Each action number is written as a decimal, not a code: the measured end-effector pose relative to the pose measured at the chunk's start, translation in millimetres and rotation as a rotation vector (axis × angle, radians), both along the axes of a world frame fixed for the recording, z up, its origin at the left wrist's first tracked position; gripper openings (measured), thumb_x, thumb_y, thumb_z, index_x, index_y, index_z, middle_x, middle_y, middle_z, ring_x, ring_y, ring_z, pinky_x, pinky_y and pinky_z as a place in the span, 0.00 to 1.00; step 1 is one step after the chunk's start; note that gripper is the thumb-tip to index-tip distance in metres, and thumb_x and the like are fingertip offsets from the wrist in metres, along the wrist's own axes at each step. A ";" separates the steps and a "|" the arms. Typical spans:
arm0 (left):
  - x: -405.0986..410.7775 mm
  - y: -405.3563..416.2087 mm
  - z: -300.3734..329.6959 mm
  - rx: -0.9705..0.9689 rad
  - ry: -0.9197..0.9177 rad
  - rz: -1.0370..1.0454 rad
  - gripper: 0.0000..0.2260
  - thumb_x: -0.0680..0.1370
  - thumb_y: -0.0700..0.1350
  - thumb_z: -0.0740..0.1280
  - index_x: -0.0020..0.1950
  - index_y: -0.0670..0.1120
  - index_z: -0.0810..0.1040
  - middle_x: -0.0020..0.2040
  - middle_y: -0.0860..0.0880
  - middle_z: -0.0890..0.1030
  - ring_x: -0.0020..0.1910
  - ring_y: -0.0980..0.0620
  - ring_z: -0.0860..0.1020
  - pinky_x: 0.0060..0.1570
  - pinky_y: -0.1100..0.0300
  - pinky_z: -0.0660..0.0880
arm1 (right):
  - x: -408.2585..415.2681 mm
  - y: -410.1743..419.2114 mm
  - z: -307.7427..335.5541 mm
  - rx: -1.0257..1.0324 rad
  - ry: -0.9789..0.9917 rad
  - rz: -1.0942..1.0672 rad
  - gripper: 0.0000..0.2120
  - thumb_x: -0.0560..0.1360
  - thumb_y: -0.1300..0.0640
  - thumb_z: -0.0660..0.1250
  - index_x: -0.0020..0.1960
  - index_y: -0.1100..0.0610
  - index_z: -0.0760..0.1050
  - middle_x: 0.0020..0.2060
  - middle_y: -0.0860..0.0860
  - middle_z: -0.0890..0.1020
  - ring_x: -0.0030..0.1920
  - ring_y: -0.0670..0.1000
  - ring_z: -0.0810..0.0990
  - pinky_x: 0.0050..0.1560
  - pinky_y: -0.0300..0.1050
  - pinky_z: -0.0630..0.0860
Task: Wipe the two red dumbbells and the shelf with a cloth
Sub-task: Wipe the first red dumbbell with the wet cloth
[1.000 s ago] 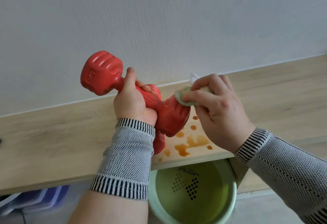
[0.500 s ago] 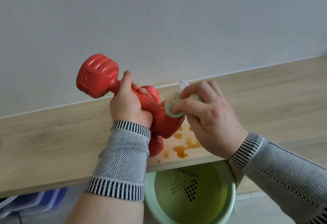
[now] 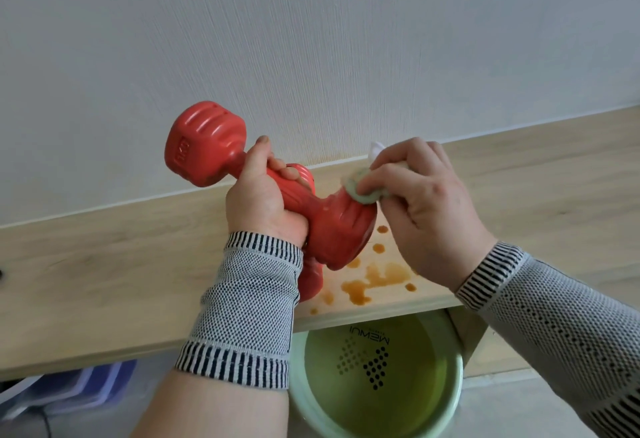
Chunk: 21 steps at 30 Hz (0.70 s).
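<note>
Wood shelf (image 3: 104,275) runs under white wall. Left hand (image 3: 259,202) wraps handle of red dumbbell (image 3: 207,140), held tilted above shelf w/ near head lower right. Second dumbbell (image 3: 311,282) mostly hidden behind it. Right hand (image 3: 426,209) pinches green cloth (image 3: 363,192) onto that head, over brown spill (image 3: 377,278).

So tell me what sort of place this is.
Probably a room at home: a pale wood shelf against a textured white wall, a green basin on the floor below, and red dumbbells.
</note>
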<state>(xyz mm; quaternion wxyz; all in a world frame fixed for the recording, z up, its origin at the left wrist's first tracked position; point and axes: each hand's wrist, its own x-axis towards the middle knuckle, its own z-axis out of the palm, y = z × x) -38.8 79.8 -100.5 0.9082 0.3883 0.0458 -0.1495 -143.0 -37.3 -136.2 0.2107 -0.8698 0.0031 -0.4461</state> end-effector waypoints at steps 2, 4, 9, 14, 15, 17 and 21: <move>-0.1 -0.4 0.3 -0.002 0.005 0.003 0.16 0.77 0.45 0.69 0.32 0.47 0.69 0.24 0.54 0.70 0.19 0.58 0.69 0.25 0.68 0.68 | -3.7 7.8 1.0 -0.063 -0.030 0.030 0.12 0.72 0.64 0.59 0.43 0.59 0.81 0.46 0.56 0.78 0.48 0.57 0.73 0.45 0.47 0.73; 1.8 1.3 -0.3 -0.002 0.031 0.018 0.15 0.77 0.45 0.69 0.32 0.48 0.69 0.24 0.55 0.70 0.19 0.58 0.69 0.25 0.68 0.68 | -7.1 18.7 0.1 -0.141 -0.052 0.086 0.12 0.72 0.65 0.60 0.43 0.58 0.82 0.45 0.56 0.78 0.47 0.57 0.72 0.47 0.45 0.71; 1.4 3.6 3.1 -0.046 0.022 0.016 0.15 0.77 0.44 0.69 0.33 0.48 0.69 0.25 0.55 0.69 0.20 0.58 0.69 0.26 0.67 0.69 | 0.7 -4.2 -2.0 -0.078 -0.015 -0.007 0.12 0.72 0.65 0.61 0.45 0.57 0.83 0.47 0.56 0.78 0.49 0.56 0.72 0.46 0.46 0.72; 1.9 4.0 8.1 -0.157 0.009 -0.041 0.13 0.77 0.43 0.66 0.34 0.49 0.68 0.27 0.57 0.68 0.23 0.59 0.68 0.29 0.66 0.68 | -2.8 -18.3 0.9 0.139 -0.075 -0.084 0.13 0.72 0.68 0.63 0.48 0.56 0.82 0.48 0.53 0.76 0.51 0.58 0.74 0.49 0.48 0.73; 3.1 3.9 7.7 -0.154 0.008 -0.028 0.13 0.77 0.43 0.66 0.34 0.49 0.68 0.27 0.57 0.68 0.23 0.59 0.68 0.29 0.66 0.68 | -3.5 -14.2 1.6 0.126 -0.086 -0.059 0.13 0.72 0.68 0.63 0.48 0.56 0.82 0.48 0.54 0.76 0.50 0.58 0.74 0.49 0.48 0.74; 5.8 3.6 5.0 -0.133 0.011 -0.002 0.14 0.77 0.43 0.66 0.33 0.49 0.68 0.26 0.56 0.68 0.22 0.59 0.68 0.29 0.65 0.68 | -4.1 -4.2 1.1 0.064 -0.087 -0.001 0.12 0.72 0.67 0.62 0.48 0.57 0.82 0.47 0.55 0.76 0.50 0.57 0.73 0.49 0.44 0.72; 9.2 2.7 -0.1 -0.069 0.027 0.047 0.14 0.77 0.43 0.67 0.33 0.49 0.67 0.25 0.56 0.68 0.21 0.58 0.68 0.29 0.64 0.68 | -6.5 13.5 -3.5 -0.103 -0.100 0.036 0.11 0.73 0.66 0.60 0.45 0.60 0.82 0.45 0.58 0.77 0.47 0.58 0.72 0.47 0.44 0.71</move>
